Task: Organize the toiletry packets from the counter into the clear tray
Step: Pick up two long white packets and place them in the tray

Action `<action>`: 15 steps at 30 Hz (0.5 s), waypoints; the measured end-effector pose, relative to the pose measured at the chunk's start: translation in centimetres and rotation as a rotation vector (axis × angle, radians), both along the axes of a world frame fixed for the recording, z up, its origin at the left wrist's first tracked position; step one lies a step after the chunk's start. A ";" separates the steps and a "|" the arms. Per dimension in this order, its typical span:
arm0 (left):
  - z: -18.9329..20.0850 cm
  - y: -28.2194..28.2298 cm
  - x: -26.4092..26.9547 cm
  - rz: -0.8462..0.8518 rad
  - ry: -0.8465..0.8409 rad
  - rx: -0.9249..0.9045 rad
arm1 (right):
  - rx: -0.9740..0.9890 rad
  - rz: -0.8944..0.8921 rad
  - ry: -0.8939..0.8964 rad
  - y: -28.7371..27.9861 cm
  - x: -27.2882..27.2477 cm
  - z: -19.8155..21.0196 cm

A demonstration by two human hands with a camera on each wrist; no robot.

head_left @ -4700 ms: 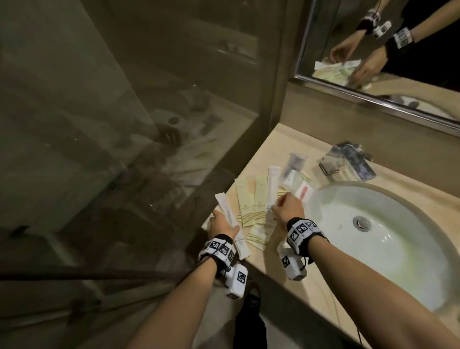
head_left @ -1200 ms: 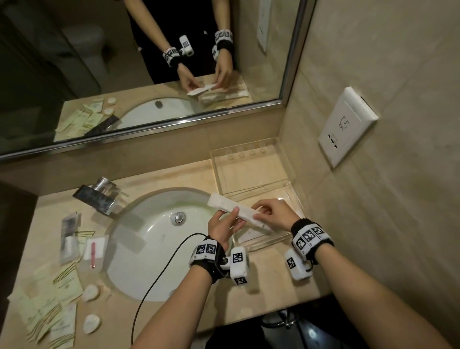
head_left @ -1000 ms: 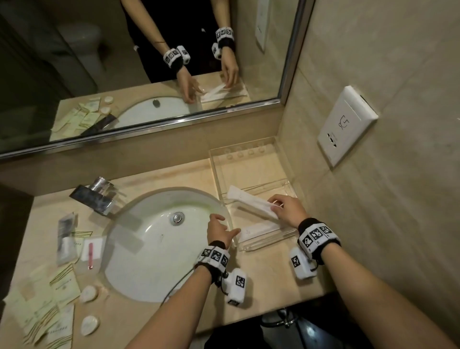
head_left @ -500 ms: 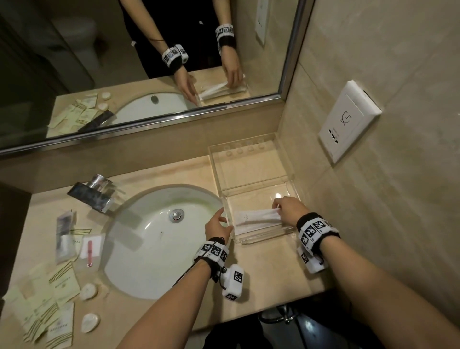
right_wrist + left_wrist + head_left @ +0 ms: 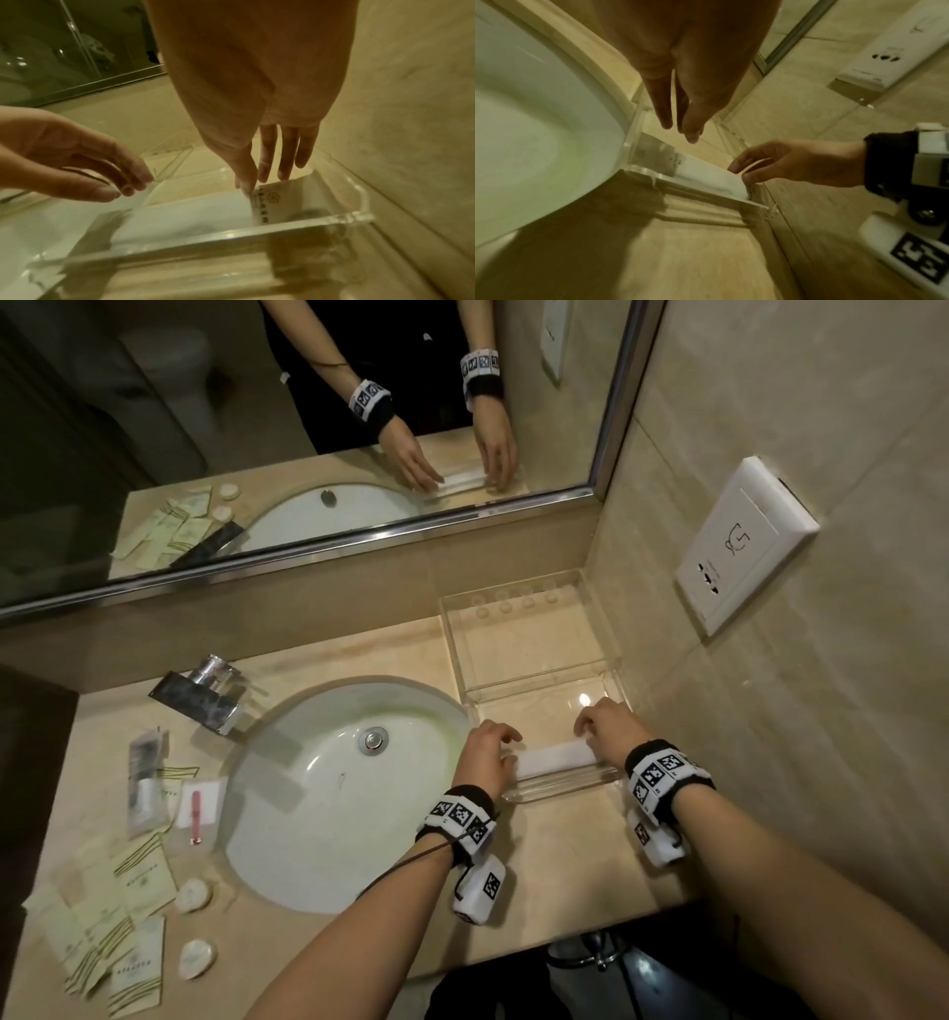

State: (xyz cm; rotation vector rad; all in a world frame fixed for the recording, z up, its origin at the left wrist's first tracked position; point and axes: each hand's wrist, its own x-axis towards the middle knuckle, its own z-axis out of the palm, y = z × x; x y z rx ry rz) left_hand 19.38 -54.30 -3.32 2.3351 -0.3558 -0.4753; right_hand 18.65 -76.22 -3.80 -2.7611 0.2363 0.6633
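Note:
The clear tray (image 5: 534,681) stands on the counter's right end against the wall. Long white packets (image 5: 553,757) lie flat in its front compartment, along the front wall. My left hand (image 5: 497,741) is at their left end, fingers straight and pointing down over the tray's left wall (image 5: 639,130). My right hand (image 5: 595,727) is at the right end; its straight fingertips (image 5: 246,185) touch the printed end of the top packet (image 5: 195,209). Neither hand grips anything. More pale green packets (image 5: 136,880) lie scattered on the counter left of the sink.
The white sink (image 5: 334,793) lies between the tray and the loose packets, with a chrome faucet (image 5: 203,694) behind it. Round white soaps (image 5: 192,895) and clear sachets (image 5: 146,778) lie at the left. The tray's rear compartment (image 5: 524,639) holds nothing. A wall socket (image 5: 739,546) is at right.
The white packet, held over the tray by both hands, came down into the front compartment and now lies flat. My left hand moved to its left end; my right hand's fingers straightened.

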 end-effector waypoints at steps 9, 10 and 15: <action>-0.2 -1.9 0.3 -0.115 0.079 0.238 | 0.019 -0.053 0.034 -1.4 -1.7 -0.6; -0.1 -1.9 0.4 -0.108 0.085 0.235 | 0.010 -0.048 0.022 -1.4 -1.9 -0.6; -0.3 -1.8 0.9 -0.063 0.144 0.208 | -0.023 -0.053 -0.005 -1.4 -2.2 -0.2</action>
